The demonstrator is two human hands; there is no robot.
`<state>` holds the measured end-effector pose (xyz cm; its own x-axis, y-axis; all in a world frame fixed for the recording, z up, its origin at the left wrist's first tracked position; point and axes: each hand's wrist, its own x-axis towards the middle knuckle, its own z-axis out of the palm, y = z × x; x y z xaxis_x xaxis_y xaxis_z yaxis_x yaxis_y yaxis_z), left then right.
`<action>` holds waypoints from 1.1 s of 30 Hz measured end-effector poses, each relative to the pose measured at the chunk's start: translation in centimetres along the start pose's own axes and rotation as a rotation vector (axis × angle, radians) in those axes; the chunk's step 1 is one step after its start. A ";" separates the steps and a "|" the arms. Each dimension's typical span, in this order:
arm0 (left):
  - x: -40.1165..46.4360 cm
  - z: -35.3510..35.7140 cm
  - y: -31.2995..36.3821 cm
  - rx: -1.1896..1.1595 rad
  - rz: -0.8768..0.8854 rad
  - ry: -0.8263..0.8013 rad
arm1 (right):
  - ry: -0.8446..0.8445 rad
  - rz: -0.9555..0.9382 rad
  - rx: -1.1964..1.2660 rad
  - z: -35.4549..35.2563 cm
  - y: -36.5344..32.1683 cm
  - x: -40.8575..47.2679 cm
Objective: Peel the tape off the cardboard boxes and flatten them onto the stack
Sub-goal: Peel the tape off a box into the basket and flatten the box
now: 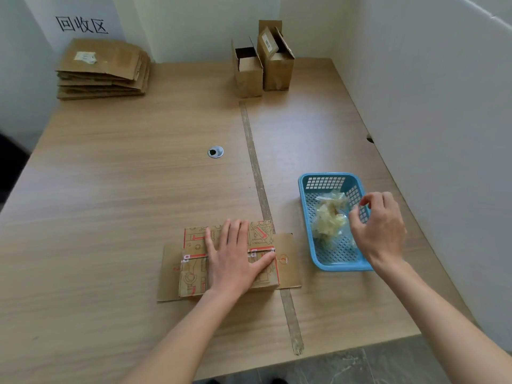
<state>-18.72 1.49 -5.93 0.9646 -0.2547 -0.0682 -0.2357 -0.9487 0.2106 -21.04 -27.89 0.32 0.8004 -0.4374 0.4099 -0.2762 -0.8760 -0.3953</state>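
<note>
A printed cardboard box (194,273) with red markings lies near the front of the table, its side flaps spread out. My left hand (235,259) rests flat on top of it, fingers straight. My right hand (379,228) hovers over the blue plastic basket (327,181), fingers curled, its fingertips at a clear strip of tape at the basket's right side. A wad of crumpled tape (329,220) lies in the basket. The stack of flattened boxes (102,70) sits at the far left corner. Two upright open boxes (263,65) stand at the back.
A white sign (80,23) with characters hangs on the wall above the stack. A round cable grommet (215,151) sits mid-table, and a tape line (257,176) runs front to back. White partition walls close the right side and the back.
</note>
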 end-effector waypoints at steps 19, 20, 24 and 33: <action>-1.7 -5.1 -7.7 -0.639 -0.313 0.177 | -0.798 -0.251 0.197 5.1 -12.0 -3.7; -1.6 -5.4 -7.5 -0.691 -0.323 0.199 | -0.749 -0.151 0.230 5.3 -12.7 -3.6; -1.5 -5.8 -6.5 -0.643 -0.398 0.222 | -0.531 0.221 0.226 6.3 -15.4 -3.1; 1.3 -5.0 -4.3 -0.240 -0.617 -0.091 | -0.609 0.194 -0.026 7.8 -18.4 -6.0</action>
<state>-15.86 6.18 -2.07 0.8979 0.2966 -0.3253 0.3992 -0.8601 0.3176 -16.60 -7.58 -1.30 0.8912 -0.4017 -0.2108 -0.4535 -0.8004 -0.3920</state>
